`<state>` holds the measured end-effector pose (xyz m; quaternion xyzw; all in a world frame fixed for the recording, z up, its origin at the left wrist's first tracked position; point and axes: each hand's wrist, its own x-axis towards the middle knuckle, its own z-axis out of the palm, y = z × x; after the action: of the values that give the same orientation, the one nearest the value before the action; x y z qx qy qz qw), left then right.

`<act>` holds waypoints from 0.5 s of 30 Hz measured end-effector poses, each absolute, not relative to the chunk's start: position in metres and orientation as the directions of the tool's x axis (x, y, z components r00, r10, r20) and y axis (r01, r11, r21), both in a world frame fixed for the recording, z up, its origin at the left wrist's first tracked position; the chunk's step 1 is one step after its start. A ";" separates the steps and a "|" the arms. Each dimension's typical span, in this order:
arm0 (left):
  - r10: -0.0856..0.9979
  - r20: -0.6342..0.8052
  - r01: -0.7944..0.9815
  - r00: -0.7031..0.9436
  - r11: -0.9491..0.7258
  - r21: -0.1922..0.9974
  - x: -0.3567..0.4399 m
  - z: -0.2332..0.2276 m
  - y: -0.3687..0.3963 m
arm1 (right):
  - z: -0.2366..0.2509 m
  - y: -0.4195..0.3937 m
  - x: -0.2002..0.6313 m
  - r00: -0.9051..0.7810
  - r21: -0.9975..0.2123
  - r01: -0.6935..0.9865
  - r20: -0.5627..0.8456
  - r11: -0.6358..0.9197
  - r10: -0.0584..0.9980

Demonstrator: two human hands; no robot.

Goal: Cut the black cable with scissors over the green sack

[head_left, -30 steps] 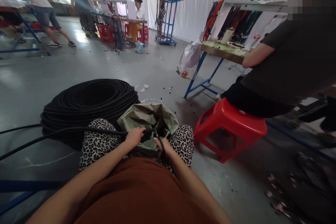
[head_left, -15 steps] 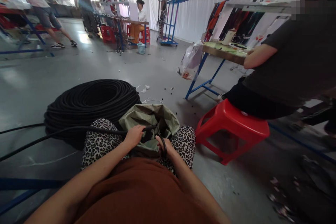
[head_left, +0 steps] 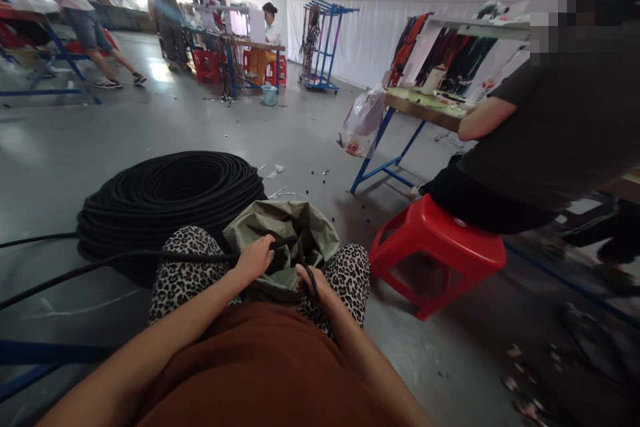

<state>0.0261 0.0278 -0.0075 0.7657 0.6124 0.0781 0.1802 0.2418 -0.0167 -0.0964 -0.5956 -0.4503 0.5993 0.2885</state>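
My left hand (head_left: 255, 259) is closed round a thick black cord (head_left: 200, 257), whose free end juts to the right past my fingers over an open olive-green sack (head_left: 243, 223). In my right hand (head_left: 314, 282) is a pair of scissors (head_left: 313, 279) with dark looped handles. Their blades point up beside the cord's end, small and hard to make out against the dark inside of the sack. The sack stands between my knees. Left of it lies a large coil of black cord (head_left: 165, 207) on the floor.
To my right a person in a dark shirt (head_left: 565, 127) sits on a red plastic stool (head_left: 440, 247) at a workbench (head_left: 425, 107). A plastic bag (head_left: 361, 123) hangs from its edge. Blue metal legs (head_left: 50, 353) stand at lower left. Other people and a blue rack (head_left: 325, 47) are farther back.
The scissors have drawn slightly down and away from the cord's end, which they met before. My left hand still grips the cord. The view has shifted a little.
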 end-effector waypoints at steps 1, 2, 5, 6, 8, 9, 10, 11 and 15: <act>0.966 -0.102 0.908 0.237 -0.183 0.376 0.026 -0.008 0.028 | -0.095 -0.017 0.241 -0.122 -0.882 0.198 -0.455 -0.428 0.882; 0.966 -0.104 0.908 0.238 -0.183 0.377 0.027 -0.008 0.027 | -0.093 -0.017 0.240 -0.120 -0.882 0.199 -0.454 -0.427 0.883; 0.963 -0.123 0.913 0.241 -0.182 0.365 0.028 -0.007 0.026 | -0.088 -0.016 0.238 -0.135 -0.888 0.199 -0.444 -0.414 0.886; 0.961 -0.130 0.916 0.243 -0.183 0.357 0.028 -0.007 0.025 | -0.087 -0.016 0.238 -0.141 -0.891 0.201 -0.438 -0.408 0.888; 0.958 -0.142 0.920 0.251 -0.190 0.343 0.029 -0.006 0.024 | -0.087 -0.016 0.238 -0.145 -0.892 0.209 -0.434 -0.401 0.889; 0.955 -0.147 0.921 0.256 -0.195 0.337 0.030 -0.006 0.023 | -0.087 -0.016 0.238 -0.145 -0.890 0.215 -0.436 -0.402 0.888; 0.954 -0.153 0.922 0.259 -0.198 0.332 0.031 -0.005 0.023 | -0.088 -0.015 0.238 -0.146 -0.887 0.223 -0.441 -0.405 0.885; 0.952 -0.157 0.923 0.263 -0.201 0.328 0.031 -0.005 0.022 | -0.089 -0.015 0.238 -0.143 -0.882 0.231 -0.448 -0.410 0.883; 0.947 -0.152 0.919 0.284 -0.223 0.324 0.033 -0.005 0.020 | -0.094 -0.012 0.238 -0.140 -0.874 0.254 -0.456 -0.414 0.879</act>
<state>0.0331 0.0202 -0.0049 0.7812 0.5972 0.0387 0.1780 0.2379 -0.0121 -0.0938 -0.5997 -0.4721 0.5892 0.2653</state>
